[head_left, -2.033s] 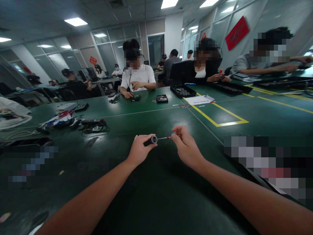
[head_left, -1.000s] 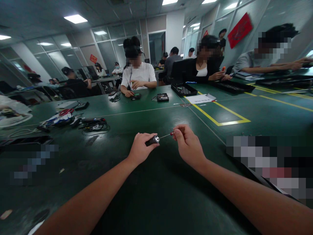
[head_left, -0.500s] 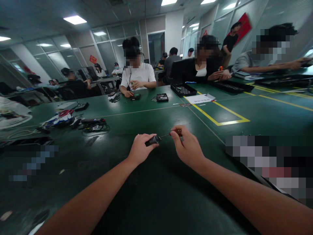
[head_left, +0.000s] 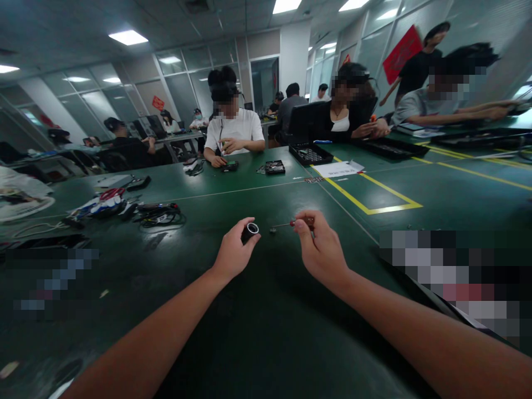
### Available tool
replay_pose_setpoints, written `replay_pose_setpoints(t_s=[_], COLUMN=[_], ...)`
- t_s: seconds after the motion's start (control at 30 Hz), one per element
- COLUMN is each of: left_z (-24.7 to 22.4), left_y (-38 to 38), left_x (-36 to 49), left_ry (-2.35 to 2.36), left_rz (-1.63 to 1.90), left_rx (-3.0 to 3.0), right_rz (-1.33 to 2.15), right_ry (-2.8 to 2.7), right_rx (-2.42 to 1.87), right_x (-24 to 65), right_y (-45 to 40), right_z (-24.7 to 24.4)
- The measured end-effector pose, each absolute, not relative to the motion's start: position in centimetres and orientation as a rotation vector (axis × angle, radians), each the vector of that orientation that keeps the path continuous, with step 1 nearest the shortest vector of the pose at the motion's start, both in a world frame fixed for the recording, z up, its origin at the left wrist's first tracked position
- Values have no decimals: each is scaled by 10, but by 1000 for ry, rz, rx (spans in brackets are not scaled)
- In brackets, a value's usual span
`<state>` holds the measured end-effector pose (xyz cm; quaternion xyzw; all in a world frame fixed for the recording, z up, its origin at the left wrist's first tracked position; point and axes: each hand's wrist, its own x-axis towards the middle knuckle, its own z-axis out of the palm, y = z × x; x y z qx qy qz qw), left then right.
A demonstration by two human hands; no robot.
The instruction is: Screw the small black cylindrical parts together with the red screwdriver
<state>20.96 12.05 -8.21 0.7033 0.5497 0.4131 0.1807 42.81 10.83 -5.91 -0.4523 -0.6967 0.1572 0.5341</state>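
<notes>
Between thumb and fingers, my left hand [head_left: 236, 248] grips a small black cylinder [head_left: 250, 231] whose round end, with a pale ring, faces up towards me. My right hand [head_left: 320, 244] is closed around the reddish handle of a thin screwdriver [head_left: 292, 223], its shaft pointing left. At the tip of the shaft is a small dark part [head_left: 272, 230], too small to make out; it is apart from the cylinder. Both hands are over the green table [head_left: 257, 310].
Cables and tools [head_left: 160, 215] lie at the left, beside a white bag [head_left: 22, 194]. Across the table are a small black box [head_left: 275, 167], a black tray [head_left: 310, 154], a paper sheet [head_left: 338, 169] and yellow tape [head_left: 390, 210]. Several people sit around.
My left hand has moved slightly left and turned the cylinder's open end upwards. The cylinder and the screwdriver tip with the dark part are now apart. A standing person at the back has moved right.
</notes>
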Motion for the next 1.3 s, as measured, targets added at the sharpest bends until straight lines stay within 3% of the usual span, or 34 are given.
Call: replay_pose_setpoints(t_s=[0.2,0.43,0.73,0.97,1.3], left_z=[-69,-73,-70,-66,-52], left_y=[128,146,177,182,153], left_x=[211,232,256,219,108], left_ry=[1660,1685,1651,1647,1366], left_rz=[986,509,299,362,925], left_rx=[1916,2301,2420,2219,928], right_rz=[382,417,438,443,481], right_ry=[-1632,-1599,-1597,-1597,-1620], right_rx=[-1061,-1071,-1058,-1059,-1067], right_x=[428,428,429,429,428], right_y=[106,108,109,108,108], right_z=[-56,-56,-57,-55,-60])
